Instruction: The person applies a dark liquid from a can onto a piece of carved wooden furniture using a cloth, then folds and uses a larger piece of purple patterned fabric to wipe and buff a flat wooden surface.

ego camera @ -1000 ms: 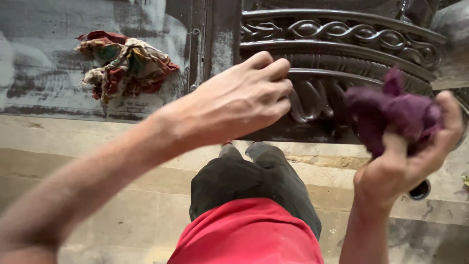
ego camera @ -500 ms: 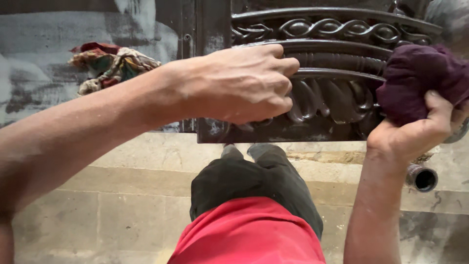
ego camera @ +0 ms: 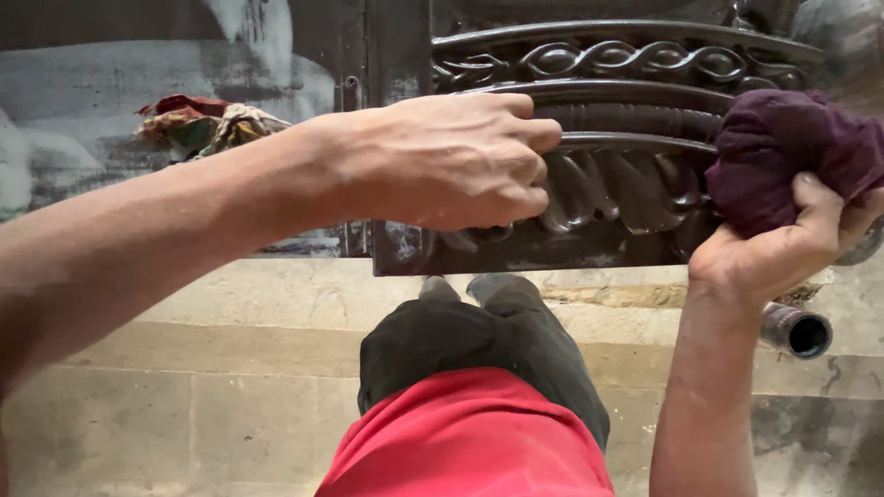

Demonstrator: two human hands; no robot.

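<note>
Head view: left hand [ego camera: 451, 161] lies fingers curled against the dark carved panel [ego camera: 608, 120], knuckles pressed on its leaf-shaped relief; whether it grips an edge cannot be told. Right hand [ego camera: 783, 248] is clenched around a bunched purple cloth [ego camera: 783, 152], which presses on the panel's right end, beside the scrolled band. A dark pipe end [ego camera: 799, 331] sits just below the right wrist. A crumpled multicoloured rag [ego camera: 198, 124] lies well to the left, behind the left forearm. Pale stone steps [ego camera: 184, 368] run underneath.
</note>
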